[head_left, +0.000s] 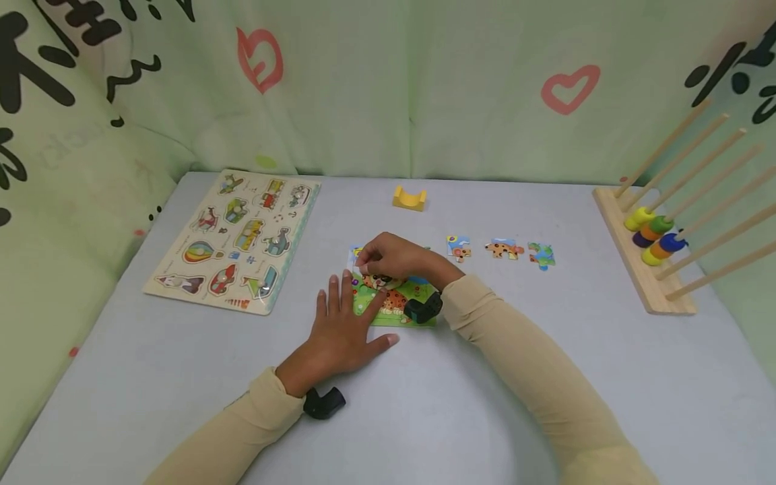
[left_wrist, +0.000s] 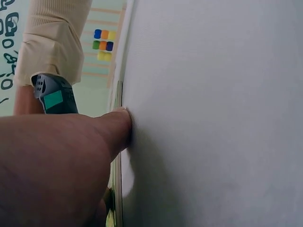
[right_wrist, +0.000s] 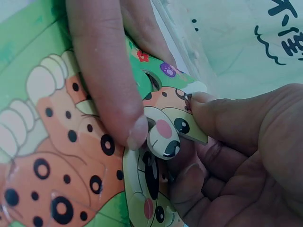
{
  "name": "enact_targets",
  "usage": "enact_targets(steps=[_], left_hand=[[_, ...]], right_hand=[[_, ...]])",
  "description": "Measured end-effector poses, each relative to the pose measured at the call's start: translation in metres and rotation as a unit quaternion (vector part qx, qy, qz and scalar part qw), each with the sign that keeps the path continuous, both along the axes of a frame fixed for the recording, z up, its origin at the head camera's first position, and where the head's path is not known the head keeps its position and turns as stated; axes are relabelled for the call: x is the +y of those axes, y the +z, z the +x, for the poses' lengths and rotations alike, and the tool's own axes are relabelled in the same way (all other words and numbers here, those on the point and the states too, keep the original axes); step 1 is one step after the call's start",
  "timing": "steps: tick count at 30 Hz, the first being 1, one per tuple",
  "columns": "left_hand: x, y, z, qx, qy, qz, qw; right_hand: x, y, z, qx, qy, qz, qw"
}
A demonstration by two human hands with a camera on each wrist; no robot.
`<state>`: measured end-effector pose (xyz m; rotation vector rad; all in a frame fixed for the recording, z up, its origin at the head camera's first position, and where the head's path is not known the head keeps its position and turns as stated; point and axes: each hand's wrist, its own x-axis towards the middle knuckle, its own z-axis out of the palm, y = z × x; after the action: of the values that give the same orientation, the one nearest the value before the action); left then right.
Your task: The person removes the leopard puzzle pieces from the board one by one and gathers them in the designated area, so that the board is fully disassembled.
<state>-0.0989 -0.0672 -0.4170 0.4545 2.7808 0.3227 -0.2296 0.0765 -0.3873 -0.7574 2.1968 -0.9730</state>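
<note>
A leopard jigsaw puzzle [head_left: 427, 320] in a green-edged tray lies in the middle of the table. My right hand [head_left: 397, 259] is over its upper left part. In the right wrist view, thumb and fingers pinch a puzzle piece [right_wrist: 164, 127] with part of the leopard's face, tilted up from the pieces around it. My left hand [head_left: 339, 340] lies with fingers spread at the puzzle's left side. One of its fingers [right_wrist: 104, 71] reaches across the leopard picture up to the pinched piece. The left thumb [left_wrist: 118, 127] points out along the tabletop.
Right of the puzzle lie three loose pieces: a sky piece [head_left: 459, 246], a spotted piece [head_left: 504, 249] and a green-blue piece [head_left: 542, 255]. A yellow block [head_left: 409, 199] sits behind. A vehicle peg board [head_left: 236, 236] is at left, a wooden bead rack [head_left: 645, 269] at right.
</note>
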Motion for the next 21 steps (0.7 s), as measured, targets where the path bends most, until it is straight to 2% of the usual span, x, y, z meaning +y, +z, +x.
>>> enact_targets(steps=[13, 21], left_hand=[[0.0006, 0.0004, -0.0006, -0.004, 0.0, -0.004, 1.0], [0.0013, 0.0002, -0.0007, -0.004, 0.0, -0.004, 1.0]], right_hand=[[-0.0013, 0.0007, -0.0015, 0.003, -0.007, 0.011, 0.9999], [-0.0007, 0.0052, -0.0025, -0.016, -0.013, -0.003, 0.9998]])
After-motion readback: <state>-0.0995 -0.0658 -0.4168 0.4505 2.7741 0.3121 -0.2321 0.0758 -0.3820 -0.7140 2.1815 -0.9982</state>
